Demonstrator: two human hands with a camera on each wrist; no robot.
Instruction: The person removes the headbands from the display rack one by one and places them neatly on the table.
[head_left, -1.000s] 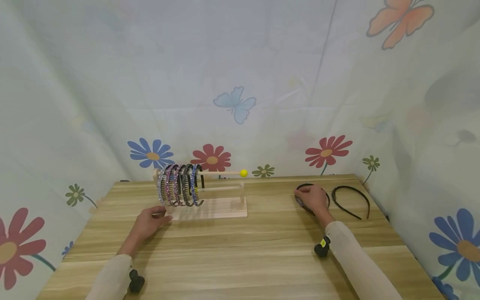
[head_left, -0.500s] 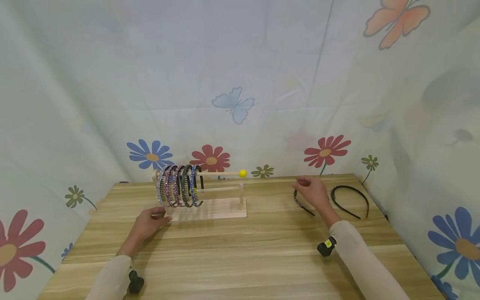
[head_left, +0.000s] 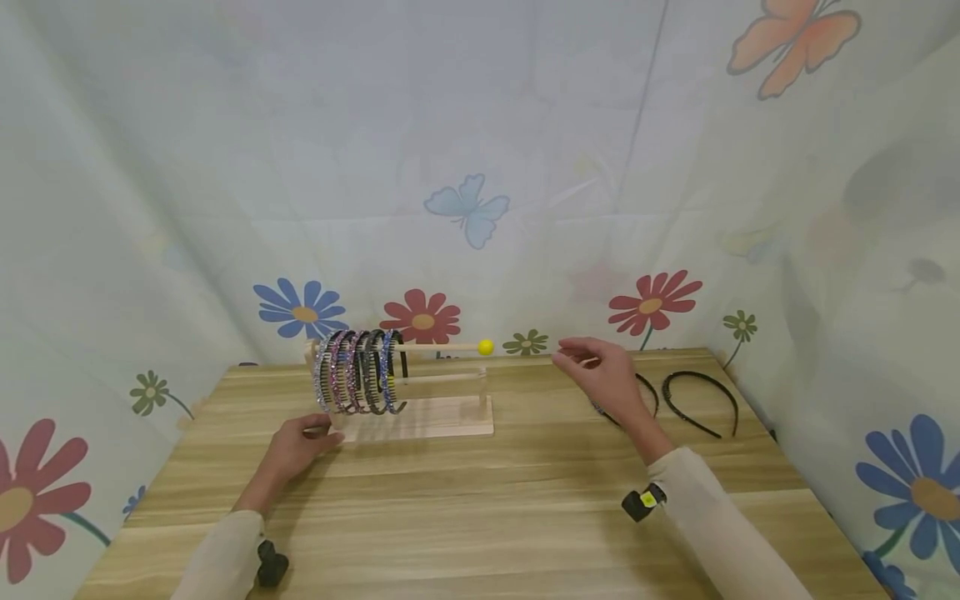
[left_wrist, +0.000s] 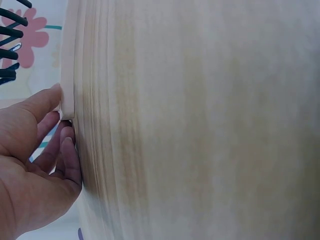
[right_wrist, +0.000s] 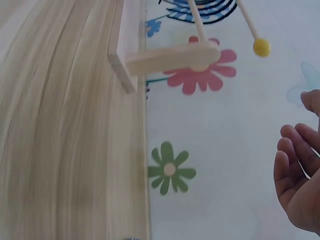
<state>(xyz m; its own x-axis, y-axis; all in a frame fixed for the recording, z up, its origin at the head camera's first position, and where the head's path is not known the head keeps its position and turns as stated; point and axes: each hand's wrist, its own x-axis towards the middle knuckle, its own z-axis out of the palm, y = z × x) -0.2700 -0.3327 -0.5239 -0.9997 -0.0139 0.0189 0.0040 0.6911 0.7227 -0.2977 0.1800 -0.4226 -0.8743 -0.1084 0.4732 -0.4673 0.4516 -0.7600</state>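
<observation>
At the left end of a wooden headband stand (head_left: 450,418), my left hand (head_left: 294,446) pinches the base. Its thumb presses one face of the base end (left_wrist: 69,60) in the left wrist view, with the fingers bent against the other side. Several glittery toothed headbands (head_left: 348,375) hang on the rods' left part. My right hand (head_left: 603,377) is in the air right of the stand, fingers loosely bent and nothing between them. Partly hidden below it, a dark headband (head_left: 656,400) with a sparkly side lies on the table. Another black headband (head_left: 716,382) lies farther right.
The upper rod ends in a yellow ball (head_left: 486,347), and the lower rod rests on an upright post (right_wrist: 172,59). A wood-grain table (head_left: 465,517) carries everything. Its back edge meets a flowered curtain (head_left: 480,125). Small black cameras sit on both wrists.
My right hand has risen off the nearer headband on the table and moved left toward the stand, empty. The left hand has stayed at the base.
</observation>
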